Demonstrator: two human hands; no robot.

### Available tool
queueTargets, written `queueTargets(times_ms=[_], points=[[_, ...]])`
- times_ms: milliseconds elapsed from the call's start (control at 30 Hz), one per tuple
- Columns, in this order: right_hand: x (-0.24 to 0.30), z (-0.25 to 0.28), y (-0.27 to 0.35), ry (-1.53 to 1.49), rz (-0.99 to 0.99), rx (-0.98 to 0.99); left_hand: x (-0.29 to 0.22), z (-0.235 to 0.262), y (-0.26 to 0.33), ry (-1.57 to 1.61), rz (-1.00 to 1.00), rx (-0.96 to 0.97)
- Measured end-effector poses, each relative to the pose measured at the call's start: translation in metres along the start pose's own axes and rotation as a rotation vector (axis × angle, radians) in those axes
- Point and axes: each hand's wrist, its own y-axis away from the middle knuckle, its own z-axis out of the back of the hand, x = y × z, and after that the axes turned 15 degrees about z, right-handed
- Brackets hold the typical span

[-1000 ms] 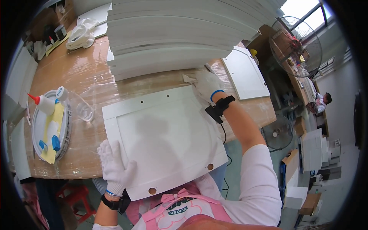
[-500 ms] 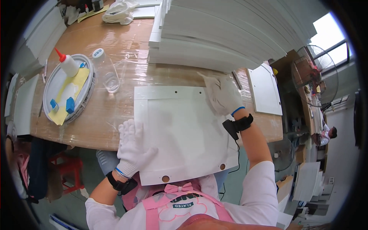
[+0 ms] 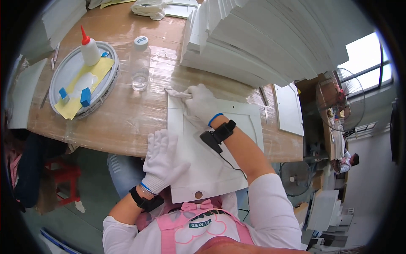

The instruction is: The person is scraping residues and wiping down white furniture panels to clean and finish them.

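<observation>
A white panel [image 3: 211,156] with a raised frame and small round holes lies flat, its near edge close to my body. My gloved right hand [image 3: 202,103] is closed on a whitish cloth [image 3: 179,94], pressed at the panel's far left corner. Part of the cloth hangs under the hand, and the fingers partly cover it. At the panel's left edge rests my gloved left hand [image 3: 163,157], fingers stretched out and thumb spread over the surface. It holds nothing.
Left on the film-covered table [image 3: 127,114] stands a round lid [image 3: 57,80] with a red-tipped bottle [image 3: 89,53], yellow paper [image 3: 69,111] and blue blocks. Beside it is a clear bottle [image 3: 140,67]. A tall stack of white panels [image 3: 253,46] rises at the back; another panel [image 3: 289,109] lies right.
My right hand has swept left with the cloth, from the panel's far right corner to its far left one. The left hand stays at the left edge; the whole view has shifted slightly.
</observation>
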Motion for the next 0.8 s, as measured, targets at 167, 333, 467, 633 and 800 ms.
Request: queueTargets(times_ms=[167,333,467,633,800], points=[[-0.051,0.033,0.002,-0.025,-0.185,0.197,-0.003,-0.001,-0.002,0.040,-0.009,-0.034],[-0.019,0.018,-0.019,0.005,-0.098,0.137,0.001,-0.003,-0.001,0.056,-0.034,-0.086],[-0.045,0.026,-0.003,0.033,-0.148,0.143,0.005,-0.006,-0.001,0.082,-0.064,-0.125],[-0.008,-0.006,0.000,0.038,-0.039,-0.049,0.005,-0.006,-0.001,0.074,-0.073,-0.146],[0.046,-0.017,-0.006,0.030,0.077,-0.073,0.005,-0.007,-0.002,0.064,-0.079,-0.123]])
